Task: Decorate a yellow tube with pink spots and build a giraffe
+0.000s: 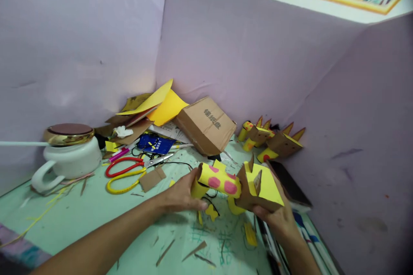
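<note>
Both hands hold one paper craft animal just above the green table (80, 219). Its body is a yellow tube with pink spots (219, 179). My left hand (182, 195) grips the tube's left end. My right hand (275, 219) holds the brown cardboard head with a yellow face (263, 187) from below. Yellow legs hang under the tube.
Two finished craft animals (272, 139) stand at the back right by the purple partition. A cardboard box (206, 124), yellow paper sheets (161, 105), red and yellow scissors (129, 172), a white mug with a gold lid (66, 152) and a dark phone (290, 184) lie around. Paper scraps litter the table.
</note>
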Action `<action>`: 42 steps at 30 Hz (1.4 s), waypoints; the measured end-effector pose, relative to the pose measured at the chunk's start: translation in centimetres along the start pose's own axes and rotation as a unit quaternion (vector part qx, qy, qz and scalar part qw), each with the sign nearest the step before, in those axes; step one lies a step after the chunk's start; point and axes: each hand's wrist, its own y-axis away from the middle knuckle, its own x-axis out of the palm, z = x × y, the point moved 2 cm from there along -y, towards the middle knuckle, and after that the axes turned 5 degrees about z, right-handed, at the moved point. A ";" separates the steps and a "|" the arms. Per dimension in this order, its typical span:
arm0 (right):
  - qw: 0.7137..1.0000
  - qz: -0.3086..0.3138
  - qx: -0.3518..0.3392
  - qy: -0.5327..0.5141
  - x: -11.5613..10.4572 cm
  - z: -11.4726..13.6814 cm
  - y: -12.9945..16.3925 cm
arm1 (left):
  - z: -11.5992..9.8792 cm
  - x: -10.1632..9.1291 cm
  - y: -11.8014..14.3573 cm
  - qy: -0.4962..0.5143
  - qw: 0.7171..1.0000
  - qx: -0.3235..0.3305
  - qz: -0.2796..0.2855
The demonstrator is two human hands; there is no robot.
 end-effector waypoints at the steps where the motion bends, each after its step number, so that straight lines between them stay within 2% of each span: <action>1: 1.000 -0.007 0.006 -0.003 0.0 0.1 0.0 | -0.4 -0.3 0.1 0.008 1.000 0.010 -0.003; 4: 0.999 -0.007 0.024 -0.042 0.3 0.3 0.0 | -1.4 -0.9 0.0 0.047 0.995 0.046 -0.072; 6: 0.998 -0.001 0.031 -0.062 0.5 0.3 0.0 | -1.8 -0.9 -0.2 0.036 0.990 0.069 -0.116; 9: 0.997 -0.019 0.038 -0.060 0.4 -0.4 0.1 | -2.5 -0.4 -0.6 -0.047 0.986 0.087 -0.133; 15: 0.995 -0.024 0.050 -0.079 0.4 -1.1 0.2 | -3.2 0.0 -0.7 -0.127 0.976 0.046 -0.170; 21: 0.995 -0.008 0.060 -0.077 0.6 0.4 -0.3 | -3.3 0.0 -0.5 -0.153 0.971 0.053 -0.177; 26: 0.996 -0.020 0.062 -0.069 0.6 0.3 -0.3 | -3.2 -0.2 -0.5 -0.179 0.969 0.045 -0.165; 31: 0.995 -0.014 0.061 -0.074 0.8 0.6 -0.4 | -3.0 -0.4 -0.5 -0.219 0.960 0.066 -0.162; 37: 0.993 -0.018 0.100 -0.067 0.8 0.8 -0.4 | -2.8 -0.4 -0.4 -0.226 0.958 0.064 -0.164; 42: 0.995 -0.011 0.067 -0.070 0.7 1.2 -0.5 | -2.8 -0.5 -0.4 -0.234 0.956 0.056 -0.167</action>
